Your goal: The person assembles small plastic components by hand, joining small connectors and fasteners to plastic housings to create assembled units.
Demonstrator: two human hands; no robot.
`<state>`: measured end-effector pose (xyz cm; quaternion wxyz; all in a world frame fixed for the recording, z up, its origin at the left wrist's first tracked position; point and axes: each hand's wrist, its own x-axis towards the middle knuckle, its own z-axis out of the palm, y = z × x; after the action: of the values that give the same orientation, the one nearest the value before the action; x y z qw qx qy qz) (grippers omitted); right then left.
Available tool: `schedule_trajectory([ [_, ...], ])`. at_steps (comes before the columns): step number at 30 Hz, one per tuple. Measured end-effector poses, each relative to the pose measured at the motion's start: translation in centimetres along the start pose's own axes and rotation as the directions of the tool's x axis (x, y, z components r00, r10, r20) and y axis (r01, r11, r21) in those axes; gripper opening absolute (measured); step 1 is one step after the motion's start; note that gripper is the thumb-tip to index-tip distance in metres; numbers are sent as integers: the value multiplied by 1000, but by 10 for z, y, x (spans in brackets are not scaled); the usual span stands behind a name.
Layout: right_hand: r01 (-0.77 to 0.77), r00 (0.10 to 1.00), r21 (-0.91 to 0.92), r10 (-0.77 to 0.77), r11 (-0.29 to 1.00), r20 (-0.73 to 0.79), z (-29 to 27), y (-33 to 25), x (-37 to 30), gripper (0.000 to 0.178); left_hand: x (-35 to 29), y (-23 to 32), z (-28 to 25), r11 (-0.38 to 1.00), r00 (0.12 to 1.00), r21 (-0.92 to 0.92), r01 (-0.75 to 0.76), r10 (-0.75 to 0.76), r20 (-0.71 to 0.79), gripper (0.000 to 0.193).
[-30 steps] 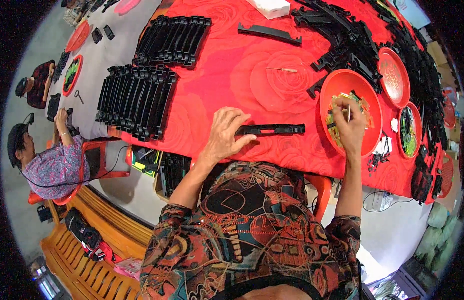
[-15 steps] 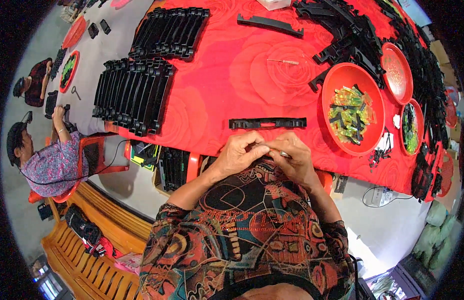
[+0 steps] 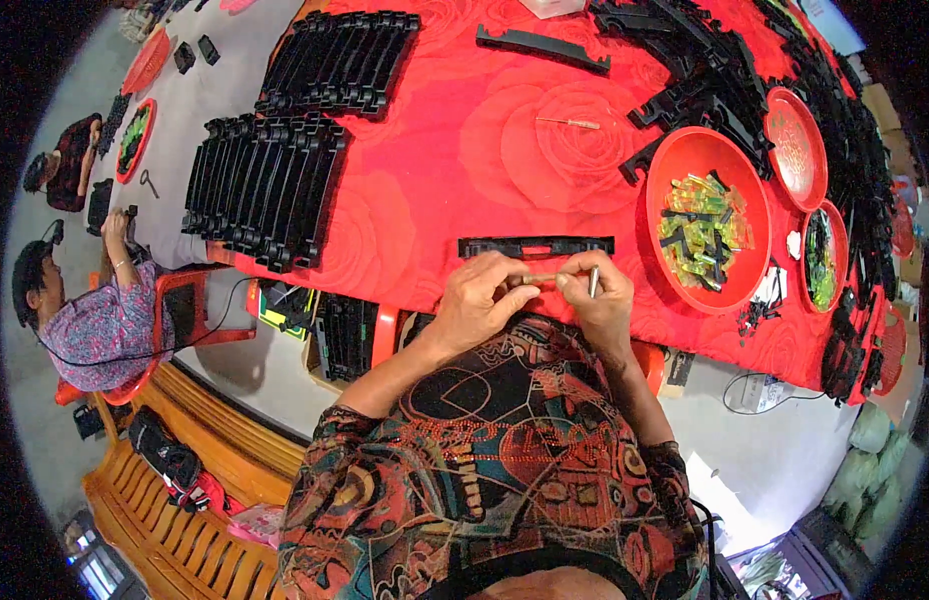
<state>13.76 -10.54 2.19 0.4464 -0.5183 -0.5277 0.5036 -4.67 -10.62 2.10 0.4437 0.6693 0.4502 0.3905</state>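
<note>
My left hand (image 3: 482, 298) and my right hand (image 3: 602, 305) meet just past my chest, at the table's near edge. Both have thumb and forefinger pinched. Between the fingertips runs a small, thin, yellowish strip (image 3: 541, 279), too small to name. A short silvery rod (image 3: 594, 281) also sticks up from the right hand's fingers; its kind does not show. Just beyond the hands lies a long black plastic bar (image 3: 535, 246) with a slot in its middle. To the right, a red bowl (image 3: 657, 235) contains yellow-green translucent pieces and a few black ones.
Two stacks of black bars (image 3: 267, 190) stand at the left. A thin screwdriver (image 3: 583, 124) and another black bar (image 3: 543, 50) lie farther back. Black parts (image 3: 685, 60) pile up at the far right near smaller red baskets (image 3: 796, 150). A co-worker (image 3: 100, 320) sits at left.
My hands have drawn slightly apart, uncovering the thin strip between the fingertips. The silvery rod in my right hand has turned from lying flat to pointing up.
</note>
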Motion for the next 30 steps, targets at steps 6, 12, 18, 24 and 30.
schedule_trajectory([
  [6,93,977,-324,-150,941,-154,2,13,24,9,7,-12,-12,721,915,640,-265,398,-69,32],
  [12,186,970,-548,-240,816,-28,8,20,31,8,12,-32,-3,677,922,677,-288,386,7,33],
  [18,243,958,-623,-283,743,36,13,23,31,9,15,-41,0,673,931,684,-281,365,23,31],
  [24,232,961,-582,-276,779,14,14,23,32,9,16,-40,1,687,937,677,-265,349,12,30],
  [30,165,971,-488,-228,857,-71,16,21,33,7,16,-39,1,708,939,658,-257,345,-4,29],
])
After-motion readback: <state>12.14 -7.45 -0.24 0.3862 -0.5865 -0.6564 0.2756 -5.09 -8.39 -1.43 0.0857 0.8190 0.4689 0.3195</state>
